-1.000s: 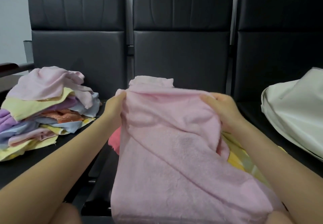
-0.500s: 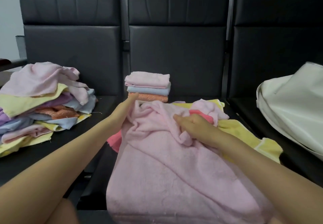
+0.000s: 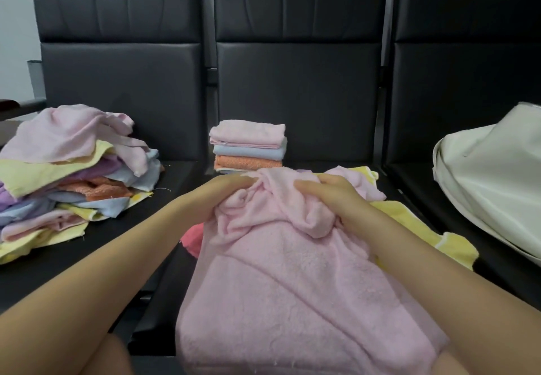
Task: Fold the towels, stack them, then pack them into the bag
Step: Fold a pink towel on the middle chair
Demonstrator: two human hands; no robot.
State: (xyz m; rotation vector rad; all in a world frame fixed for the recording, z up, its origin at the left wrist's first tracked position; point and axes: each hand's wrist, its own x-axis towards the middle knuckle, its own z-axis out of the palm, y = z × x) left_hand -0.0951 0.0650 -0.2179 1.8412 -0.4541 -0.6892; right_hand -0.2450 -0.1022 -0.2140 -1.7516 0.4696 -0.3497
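While two hands (image 3: 281, 196) bunch pink towel (image 3: 292, 287), three folded towels (image 3: 248, 147) stacked.

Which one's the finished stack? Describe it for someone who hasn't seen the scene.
Find the middle black padded seat. Against its backrest sits the small neat stack of folded towels: pink on top, pale blue, then orange. Unlike the loose heap of unfolded towels on the left seat, its edges are squared.

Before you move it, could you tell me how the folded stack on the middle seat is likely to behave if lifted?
The folded stack is soft terry in separate layers, so it would probably sag and shear apart unless supported from below. It looks light. Being squat on the flat seat, it seems unlikely to tip.
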